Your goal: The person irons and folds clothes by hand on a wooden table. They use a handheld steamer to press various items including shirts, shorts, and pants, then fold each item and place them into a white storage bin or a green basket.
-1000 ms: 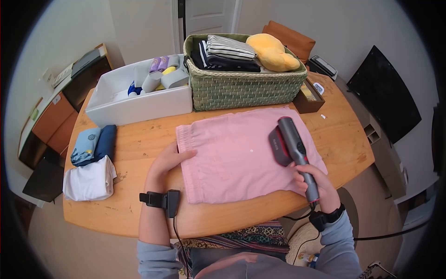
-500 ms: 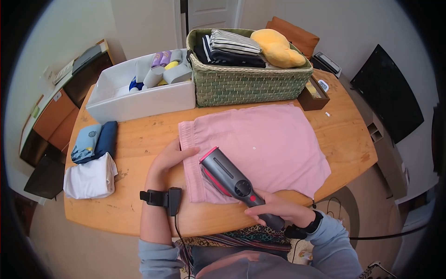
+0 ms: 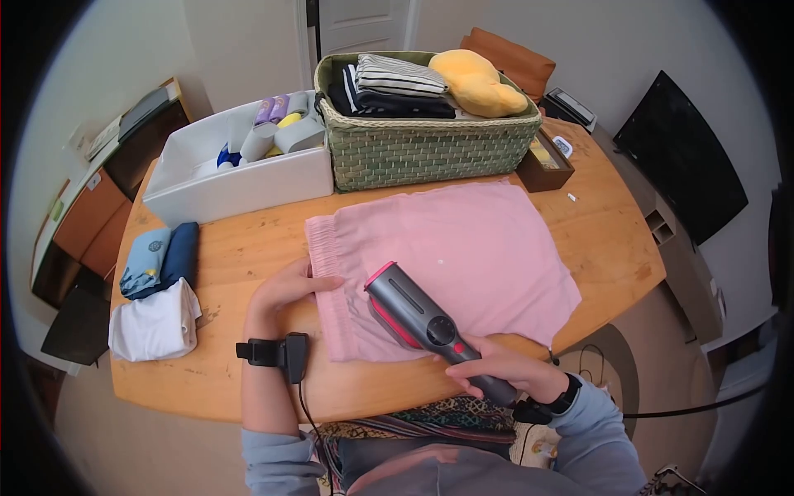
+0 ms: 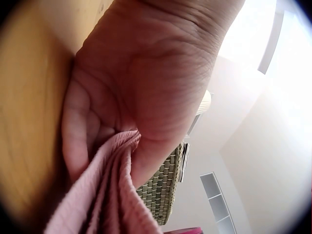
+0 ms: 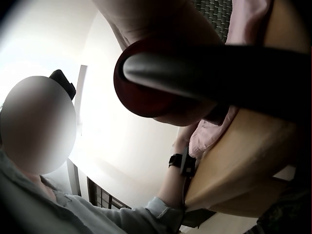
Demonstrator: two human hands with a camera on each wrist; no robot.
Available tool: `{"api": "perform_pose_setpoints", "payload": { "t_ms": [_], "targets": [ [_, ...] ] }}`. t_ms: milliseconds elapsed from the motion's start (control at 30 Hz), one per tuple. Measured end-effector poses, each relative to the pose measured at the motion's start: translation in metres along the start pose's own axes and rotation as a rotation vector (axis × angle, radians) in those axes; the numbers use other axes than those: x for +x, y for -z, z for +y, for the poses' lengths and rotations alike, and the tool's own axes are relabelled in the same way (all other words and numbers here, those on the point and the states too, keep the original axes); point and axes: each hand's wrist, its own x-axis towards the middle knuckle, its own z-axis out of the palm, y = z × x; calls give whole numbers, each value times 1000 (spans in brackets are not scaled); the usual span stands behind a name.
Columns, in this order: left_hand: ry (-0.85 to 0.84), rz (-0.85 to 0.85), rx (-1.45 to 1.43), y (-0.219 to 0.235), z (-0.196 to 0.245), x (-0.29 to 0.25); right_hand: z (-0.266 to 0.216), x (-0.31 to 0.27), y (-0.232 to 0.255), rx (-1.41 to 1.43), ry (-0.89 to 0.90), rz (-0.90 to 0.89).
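Pink cloth (image 3: 463, 240) with a gathered elastic band lies spread on the wooden table. My left hand (image 3: 285, 285) grips the band's left edge, thumb on top; in the left wrist view the layered edge (image 4: 112, 180) is between the thumb and fingers of the hand (image 4: 141, 83). My right hand (image 3: 504, 368) is curled round the handle of a grey and pink handheld steamer (image 3: 413, 310), whose head is over the cloth beside the band. The right wrist view shows the handle's dark red end (image 5: 141, 92) close up, hiding most of that hand.
A white bin (image 3: 240, 190) with rolled items and a green woven basket (image 3: 430, 153) with folded clothes and a yellow plush stand at the back. A small brown box (image 3: 546, 174) is right of them. Folded blue (image 3: 178, 256) and white clothes (image 3: 155, 322) lie left. A black cable (image 3: 695, 411) runs right.
The steamer has swung from the cloth's right part to its left, near the band, with my right hand moving left and toward the front edge. My left hand keeps its hold on the band.
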Motion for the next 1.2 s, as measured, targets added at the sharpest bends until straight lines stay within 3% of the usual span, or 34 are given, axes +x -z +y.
{"api": "perform_pose_setpoints", "payload": {
  "t_ms": [233,300,400,600,800,867,1033,1200],
  "targets": [
    [-96,-5,-27,1,-9,4,4,-30,30,39,19,136],
    [-126,81,-36,-4,-6,1,4,-40,36,53,48,177],
    [-47,140,9,-3,2,-4,8,-52,52,87,97,227],
    [-40,260,-72,1,-2,-5,11,-82,90,137,183,399],
    [-21,241,-73,1,2,-9,20,-103,135,201,293,545],
    [-27,233,-77,3,-1,-7,21,-106,141,202,357,670],
    [-21,201,-84,1,4,-9,24,-110,153,252,390,712],
    [-6,216,-80,0,5,-10,19,-110,119,246,371,605]
  ]
}}
